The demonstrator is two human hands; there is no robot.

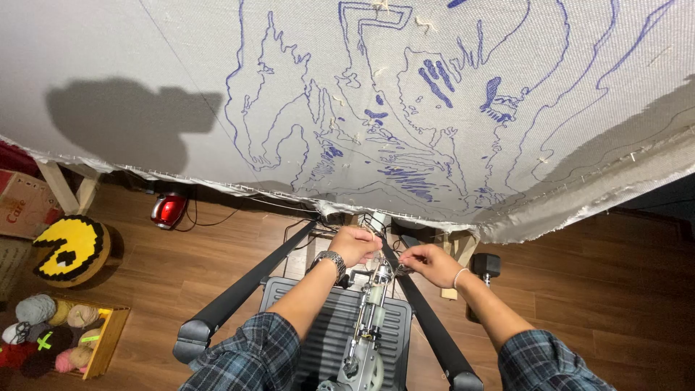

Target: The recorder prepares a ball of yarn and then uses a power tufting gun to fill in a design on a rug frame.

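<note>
A metal tufting gun (367, 329) lies along my lap, its tip pointing away from me. My left hand (354, 244), with a metal watch on the wrist, is closed around the gun's front end near the tip. My right hand (428, 262), with a thin white band on the wrist, pinches a thin strand of yarn (402, 266) right beside the gun's tip. Above both hands hangs a stretched white cloth (145, 65) with blue line drawings (405, 108), its frayed lower edge just over my knuckles.
A dark ribbed seat with two black arms (239, 289) sits under me on a wood floor. At left are a wooden crate of yarn balls (61, 333), a round yellow and black cushion (71, 250), a red device (169, 210) and a cardboard box (22, 206).
</note>
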